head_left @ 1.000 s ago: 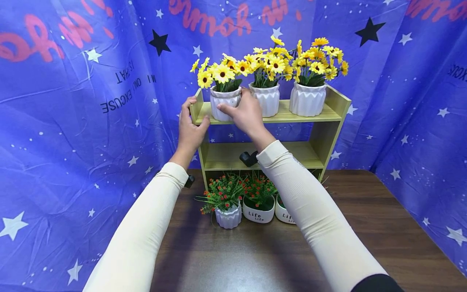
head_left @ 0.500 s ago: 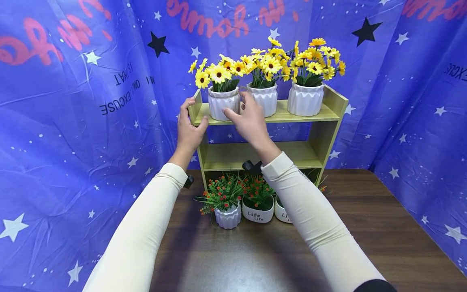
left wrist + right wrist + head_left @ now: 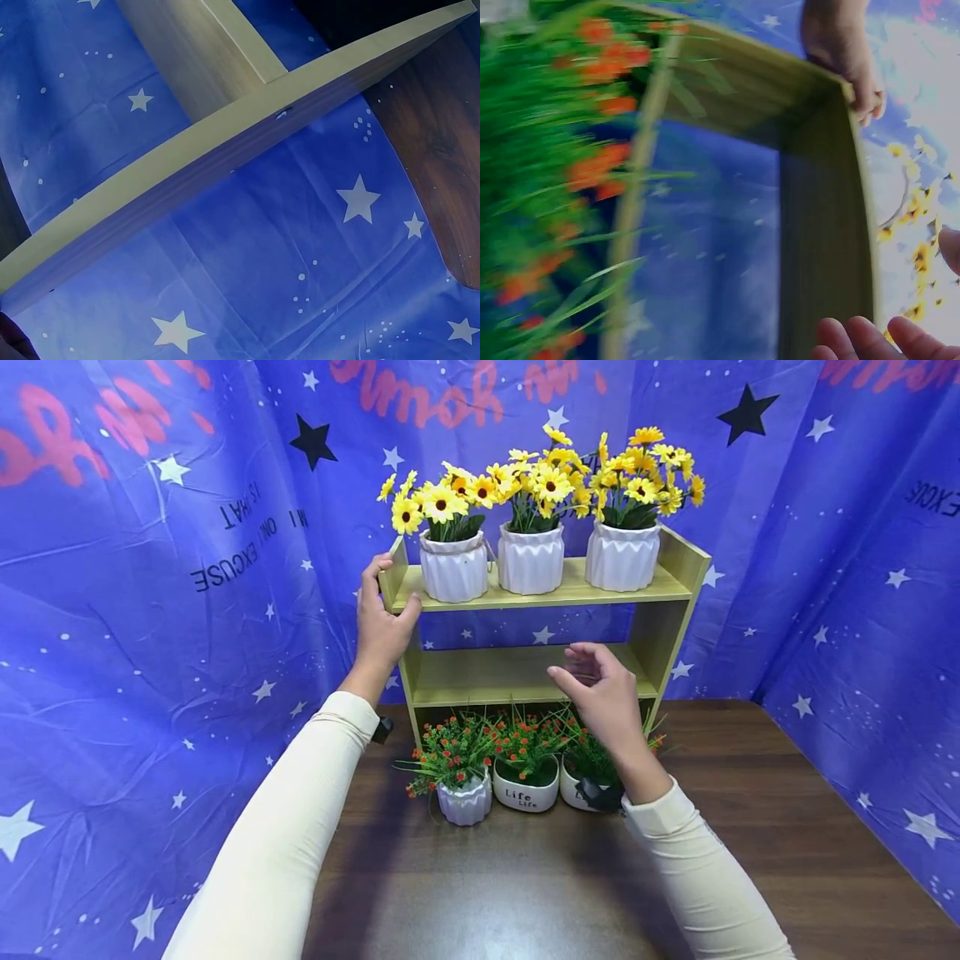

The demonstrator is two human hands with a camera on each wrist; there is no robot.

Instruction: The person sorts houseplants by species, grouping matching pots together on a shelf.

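Observation:
My left hand (image 3: 381, 625) grips the top left corner of a light wooden shelf (image 3: 480, 677), fingers over the side panel and thumb at the front edge. In the left wrist view the side panel (image 3: 172, 154) runs diagonally. My right hand (image 3: 606, 697) holds nothing, its fingers loosely bent in front of the middle shelf board. On the top board stand three white pleated pots with yellow flowers: a left pot (image 3: 454, 570) with twine at its neck, a middle pot (image 3: 531, 562) and a right pot (image 3: 622, 560). The right wrist view is blurred; fingertips (image 3: 862, 341) show low in it.
In front of the shelf's lowest level, a pleated pot (image 3: 465, 803) and two oval "Life" pots, one in the middle (image 3: 527, 797), hold red-flowered greenery. They stand on a dark wooden table (image 3: 465, 893). A blue star-printed curtain (image 3: 225, 635) surrounds the table's back and sides.
My right hand has let go of the left yellow-flower pot and moved down and right, away from the top board. The left hand keeps its hold on the shelf corner.

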